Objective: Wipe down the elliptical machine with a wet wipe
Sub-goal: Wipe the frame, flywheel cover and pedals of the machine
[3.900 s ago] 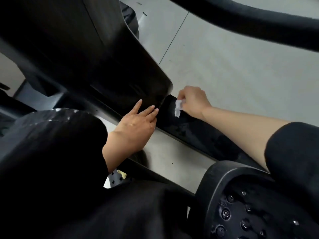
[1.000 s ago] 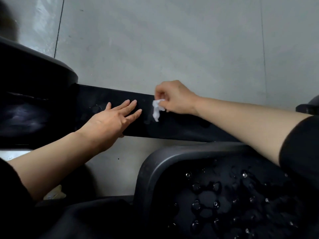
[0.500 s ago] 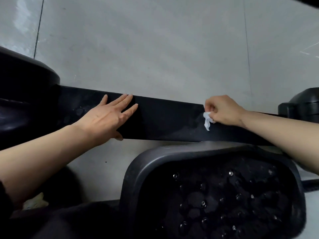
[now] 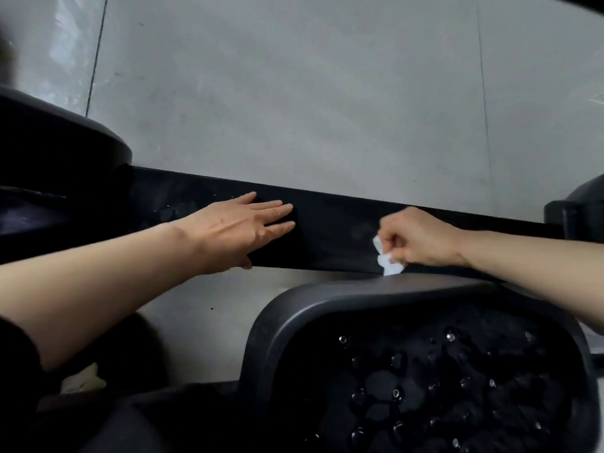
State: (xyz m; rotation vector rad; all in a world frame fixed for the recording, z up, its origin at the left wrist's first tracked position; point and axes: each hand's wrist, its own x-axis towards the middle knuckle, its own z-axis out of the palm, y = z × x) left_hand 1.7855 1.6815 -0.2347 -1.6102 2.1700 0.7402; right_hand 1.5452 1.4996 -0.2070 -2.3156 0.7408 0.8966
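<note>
A long black rail (image 4: 333, 230) of the elliptical machine runs across the middle of the head view, from the dark housing (image 4: 55, 178) on the left to an end cap (image 4: 578, 210) on the right. My right hand (image 4: 421, 238) is closed on a crumpled white wet wipe (image 4: 385, 258), which touches the rail's near lower edge. My left hand (image 4: 242, 228) lies flat on the rail to the left of it, fingers stretched out and together.
A black foot pedal (image 4: 408, 364) with a raised rim and studded, wet-looking tread fills the lower right, just below the wipe. Grey tiled floor (image 4: 310, 93) lies beyond the rail. A pale scrap (image 4: 83, 382) lies on the floor at the lower left.
My right hand has slid the wipe back leftwards along the rail and down to its near edge. My left hand stays flat on the rail. The camera has shifted slightly.
</note>
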